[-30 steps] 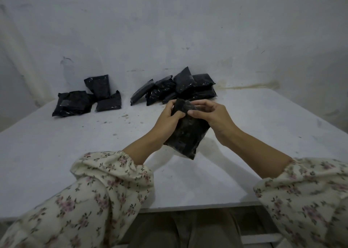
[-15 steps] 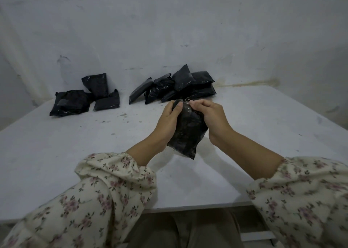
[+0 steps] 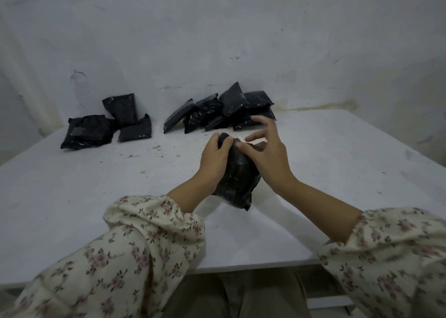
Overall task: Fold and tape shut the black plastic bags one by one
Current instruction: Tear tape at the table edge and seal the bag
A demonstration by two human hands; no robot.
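A filled black plastic bag [image 3: 237, 181] is held upright above the white table [image 3: 96, 192], its lower corner pointing down. My left hand [image 3: 213, 159] grips its folded top from the left, thumb over the fold. My right hand [image 3: 264, 152] is on the bag's right side with the thumb pressing the fold and the fingers spread and lifted. A small strip of clear tape [image 3: 241, 139] glints at the top between thumb and forefinger; whether it is pinched I cannot tell.
A heap of several black bags [image 3: 220, 111] lies at the back middle against the wall. A smaller group of black bags [image 3: 106, 124] lies at the back left. Specks of dirt dot the table. The near table edge [image 3: 241, 268] runs above my lap.
My right hand has opened out from its grip on the bag's top, fingers now spread and raised. The left hand keeps its hold. The bag has stayed in about the same place.
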